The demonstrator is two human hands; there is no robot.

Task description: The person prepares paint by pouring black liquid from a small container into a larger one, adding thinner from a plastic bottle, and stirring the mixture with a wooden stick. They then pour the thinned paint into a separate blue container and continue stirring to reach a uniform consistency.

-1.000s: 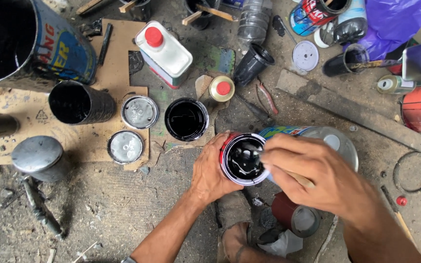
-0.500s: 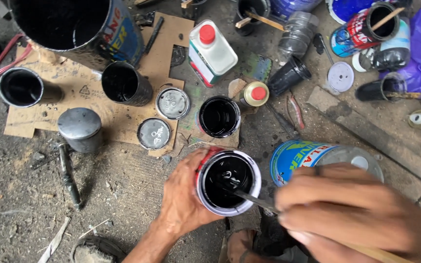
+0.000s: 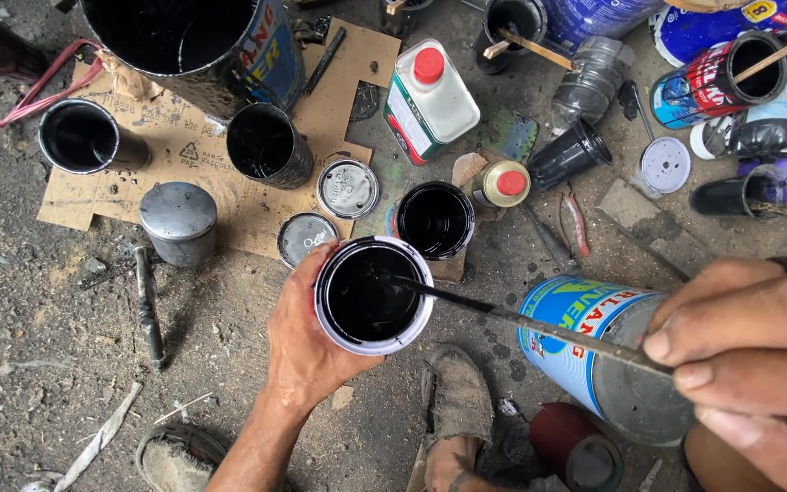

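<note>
The left hand (image 3: 307, 342) wraps around a small white-rimmed can (image 3: 373, 294) filled with glossy black paint, held above the gritty floor (image 3: 38, 364). The right hand (image 3: 749, 351) pinches a thin paint-smeared stick (image 3: 521, 319) dipped into it. Just right lies a blue-and-silver can (image 3: 608, 351). Farther off stands a white rectangular bottle (image 3: 430, 100), red-capped with a green label.

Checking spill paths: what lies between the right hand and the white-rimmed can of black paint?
In the head view, only the thin paint-coated stick spans it, above a blue-labelled can.
</note>
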